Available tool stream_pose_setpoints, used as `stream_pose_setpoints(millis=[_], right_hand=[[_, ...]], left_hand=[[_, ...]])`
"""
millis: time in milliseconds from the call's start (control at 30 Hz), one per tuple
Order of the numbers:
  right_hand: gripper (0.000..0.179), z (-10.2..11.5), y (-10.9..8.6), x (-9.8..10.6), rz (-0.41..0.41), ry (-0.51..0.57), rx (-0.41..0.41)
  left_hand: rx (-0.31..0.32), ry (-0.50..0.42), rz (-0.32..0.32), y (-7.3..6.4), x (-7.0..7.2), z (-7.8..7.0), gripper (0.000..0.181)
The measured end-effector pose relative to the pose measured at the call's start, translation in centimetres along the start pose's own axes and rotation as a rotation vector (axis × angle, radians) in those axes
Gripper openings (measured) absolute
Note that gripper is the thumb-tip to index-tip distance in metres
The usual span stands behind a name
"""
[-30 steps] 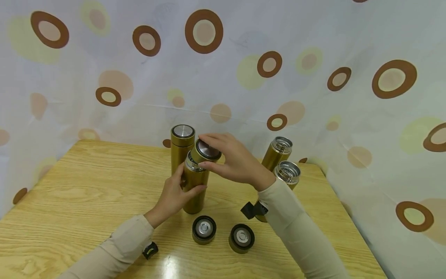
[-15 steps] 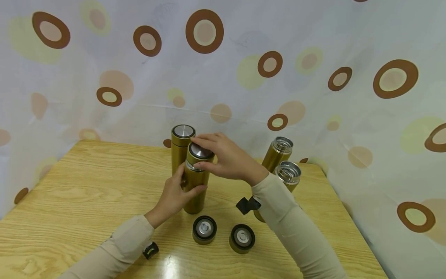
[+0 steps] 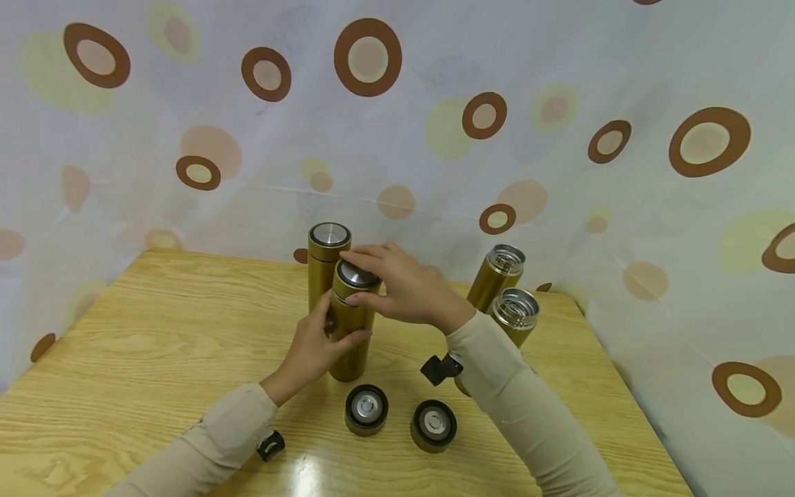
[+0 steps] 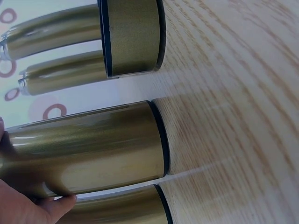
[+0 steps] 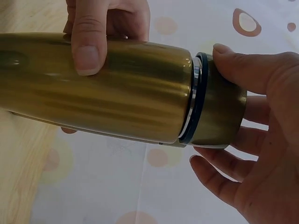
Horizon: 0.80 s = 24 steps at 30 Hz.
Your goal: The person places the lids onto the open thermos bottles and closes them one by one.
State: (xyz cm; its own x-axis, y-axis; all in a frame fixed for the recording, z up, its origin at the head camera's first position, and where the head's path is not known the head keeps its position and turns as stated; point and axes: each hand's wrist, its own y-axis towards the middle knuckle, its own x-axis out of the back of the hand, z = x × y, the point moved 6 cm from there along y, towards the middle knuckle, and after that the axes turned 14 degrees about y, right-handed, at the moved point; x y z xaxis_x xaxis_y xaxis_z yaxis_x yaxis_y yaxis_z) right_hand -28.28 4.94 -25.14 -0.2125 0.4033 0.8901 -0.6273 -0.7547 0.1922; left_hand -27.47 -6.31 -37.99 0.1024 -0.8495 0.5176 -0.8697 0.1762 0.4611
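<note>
Gold thermos flask (image 3: 348,338) is standing upright on the wooden table (image 3: 155,345), roughly mid-table, right in front of another capped gold flask (image 3: 324,266). The person's left hand (image 3: 310,352) is wrapped around its body, thumb and fingers curled on it. Their right hand (image 3: 404,290) is gripping the gold lid (image 3: 355,279) sitting on top of the flask; in the right wrist view a thin silver and black ring shows between lid and body. Two loose lids (image 3: 366,408) (image 3: 433,424) lie upside down just in front. Two open flasks (image 3: 495,276) (image 3: 515,314) stand off to the right, partly behind the right sleeve. Spotted curtain (image 3: 559,138) hangs behind the table.
</note>
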Motion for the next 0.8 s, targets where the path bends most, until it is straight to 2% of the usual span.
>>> stream_pose_setpoints(millis=[433,700,800], right_hand=[[0.06,0.0,0.0,0.0,0.006,0.027,0.006],[0.053,0.2,-0.1,0.8,0.063,0.173,0.08],[0.051,0.5,0.0,1.5,0.098,0.146,0.095]], left_hand=[[0.002,-0.013,0.007,0.1,0.0,-0.2,0.069],[0.007,-0.001,-0.001,0.0,0.0,-0.2,0.07],[0.012,0.003,-0.002,0.0,0.1,-0.2,0.072]])
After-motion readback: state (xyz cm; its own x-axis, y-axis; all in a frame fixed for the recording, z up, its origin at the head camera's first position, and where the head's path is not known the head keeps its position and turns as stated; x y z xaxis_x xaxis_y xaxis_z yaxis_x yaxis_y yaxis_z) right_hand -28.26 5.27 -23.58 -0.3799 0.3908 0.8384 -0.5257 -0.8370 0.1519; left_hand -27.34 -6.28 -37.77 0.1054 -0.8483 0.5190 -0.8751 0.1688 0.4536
